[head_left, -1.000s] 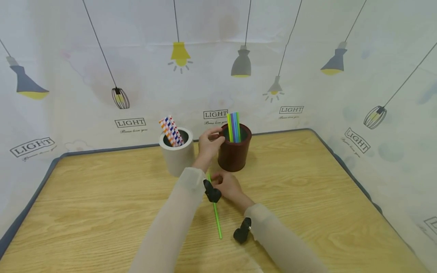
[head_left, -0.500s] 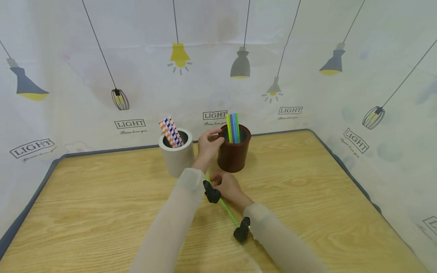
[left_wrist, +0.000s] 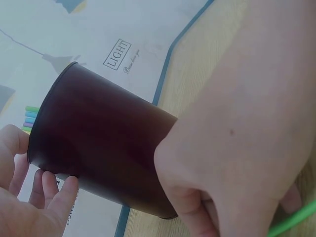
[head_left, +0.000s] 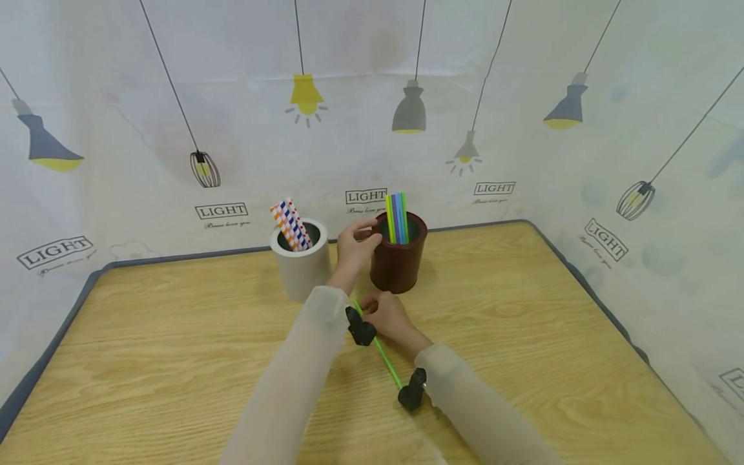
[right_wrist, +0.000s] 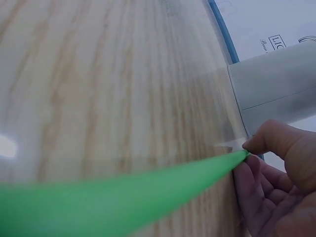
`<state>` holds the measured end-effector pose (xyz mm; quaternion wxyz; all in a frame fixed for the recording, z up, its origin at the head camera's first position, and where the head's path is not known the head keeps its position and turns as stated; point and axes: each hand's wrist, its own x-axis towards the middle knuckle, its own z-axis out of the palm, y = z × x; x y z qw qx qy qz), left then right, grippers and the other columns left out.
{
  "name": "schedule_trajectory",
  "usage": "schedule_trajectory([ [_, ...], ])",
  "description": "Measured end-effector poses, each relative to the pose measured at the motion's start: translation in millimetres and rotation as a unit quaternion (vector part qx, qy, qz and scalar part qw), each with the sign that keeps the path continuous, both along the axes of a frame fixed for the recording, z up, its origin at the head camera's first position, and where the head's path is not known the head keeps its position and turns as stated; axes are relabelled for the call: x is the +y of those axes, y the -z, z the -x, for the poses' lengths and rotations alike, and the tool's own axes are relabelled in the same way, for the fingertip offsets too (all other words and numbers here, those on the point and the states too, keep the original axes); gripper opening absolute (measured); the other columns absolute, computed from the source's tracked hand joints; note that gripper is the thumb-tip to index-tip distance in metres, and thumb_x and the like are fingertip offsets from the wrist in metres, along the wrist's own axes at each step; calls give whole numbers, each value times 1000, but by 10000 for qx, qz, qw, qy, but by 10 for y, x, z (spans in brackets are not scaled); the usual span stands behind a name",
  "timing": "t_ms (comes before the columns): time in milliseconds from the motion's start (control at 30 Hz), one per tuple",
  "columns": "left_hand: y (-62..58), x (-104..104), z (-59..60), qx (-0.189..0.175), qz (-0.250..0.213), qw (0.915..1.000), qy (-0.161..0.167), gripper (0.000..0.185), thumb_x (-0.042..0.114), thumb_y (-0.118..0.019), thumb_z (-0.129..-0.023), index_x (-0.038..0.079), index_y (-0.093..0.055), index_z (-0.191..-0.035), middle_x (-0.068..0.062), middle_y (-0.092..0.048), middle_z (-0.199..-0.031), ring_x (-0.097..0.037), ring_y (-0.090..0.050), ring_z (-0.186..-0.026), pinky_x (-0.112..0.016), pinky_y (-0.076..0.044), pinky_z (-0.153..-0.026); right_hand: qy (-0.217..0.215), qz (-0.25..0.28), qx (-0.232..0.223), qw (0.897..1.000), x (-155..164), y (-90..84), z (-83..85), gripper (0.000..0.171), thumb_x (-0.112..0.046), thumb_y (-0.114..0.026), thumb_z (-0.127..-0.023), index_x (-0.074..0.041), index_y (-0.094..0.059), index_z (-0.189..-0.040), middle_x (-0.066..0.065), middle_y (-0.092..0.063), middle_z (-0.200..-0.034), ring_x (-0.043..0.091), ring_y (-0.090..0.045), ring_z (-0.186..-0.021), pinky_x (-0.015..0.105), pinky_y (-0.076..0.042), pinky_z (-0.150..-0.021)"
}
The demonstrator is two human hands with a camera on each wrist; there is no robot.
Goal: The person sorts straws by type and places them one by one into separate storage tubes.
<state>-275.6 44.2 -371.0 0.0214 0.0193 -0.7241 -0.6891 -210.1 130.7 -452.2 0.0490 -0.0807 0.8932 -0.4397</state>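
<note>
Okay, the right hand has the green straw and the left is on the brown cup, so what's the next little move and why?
Probably lift the green straw and tip it upright toward the brown cup. The right hand pinches it low over the table, just in front of that cup; the left hand grips the rim, and the plain colored straws stand there.

A second ago the green straw (head_left: 386, 359) lies flat on the desk (head_left: 174, 336), pointing toward the person, with the right hand (head_left: 388, 316) resting on its far end. Now that hand pinches the far end, and the straw's near end swings rightward to sit just beside the black wrist camera (head_left: 411, 392) on the right sleeve.
</note>
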Motion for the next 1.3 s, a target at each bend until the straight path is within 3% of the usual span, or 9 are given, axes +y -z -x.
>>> schedule_trajectory([
  [400, 8, -5, 3, -56, -33, 10000, 27, 31, 6, -63, -80, 8, -64, -111, -13, -56, -108, -22, -56, -96, -32, -50, -73, -4, -124, -232, 9997, -16, -42, 0, 14, -2, -69, -73, 1, -66, -87, 6, -63, -73, 12, -54, -63, 22, -45, -54],
  [600, 13, 1, 5, -17, -57, 10000, 40, 31, 6, -63, -80, 8, -65, -111, -13, -57, -107, -22, -57, -94, -30, -50, -71, 55, 389, -518, 9979, 23, -16, 8, 18, -4, -69, -75, 2, -65, -91, 7, -63, -73, 12, -51, -50, 24, -44, -45],
  [833, 0, -2, 1, -35, -37, 10000, 33, 31, 6, -63, -80, 9, -65, -111, -13, -57, -107, -22, -55, -93, -31, -51, -71, 393, 746, -569, 9948, 170, -19, 26, 25, -3, -67, -73, 2, -67, -97, 7, -64, -78, 11, -52, -56, 24, -43, -45],
  [1100, -19, 0, 9, -85, -12, 10000, 8, 31, 6, -63, -81, 9, -64, -112, -12, -57, -107, -21, -54, -93, -32, -50, -71, 1015, 1105, -385, 9879, 446, -157, 38, 22, 0, -60, -74, 4, -65, -96, 5, -61, -74, 9, -48, -50, 21, -39, -43],
  [1300, 7, -1, 30, -214, -62, 9997, 32, 32, 7, -63, -81, 10, -64, -113, -12, -56, -109, -21, -53, -97, -34, -51, -74, 996, 1369, -337, 9850, 639, -250, -28, 24, 4, -56, -74, 8, -62, -97, 5, -58, -71, 9, -46, -48, 21, -39, -41],
])
